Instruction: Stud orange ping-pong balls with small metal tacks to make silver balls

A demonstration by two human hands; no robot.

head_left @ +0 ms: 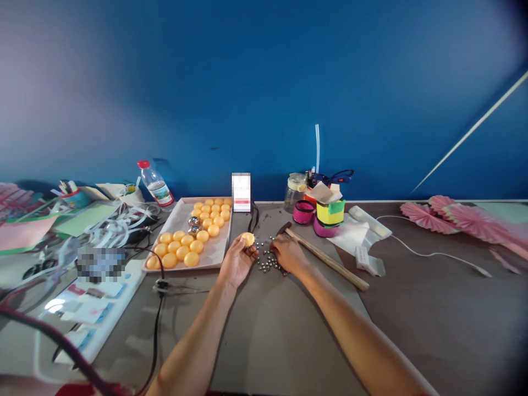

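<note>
Between the fingers of my left hand (238,259) is a small yellow-orange half shell (248,239), its hollow side turned toward me. My right hand (287,253) reaches down into a pile of small shiny metal balls (267,263) on the table. Its fingertips are bent against the pile, and what they pinch, if anything, is hidden. A hammer with a wooden handle (330,261) lies just right of that hand. Left of my left hand stands a white tray (225,220) bearing rows of yellow-orange balls (181,252) and a few silver ones (195,227).
A phone (241,192) leans upright at the wall. A tilted bottle (155,184), tangled white strips (119,220) and a black cable (157,319) are on the left. To the right are a jar (296,190), tape rolls (303,212), a white cable (433,254) and pink paper fans (457,220).
</note>
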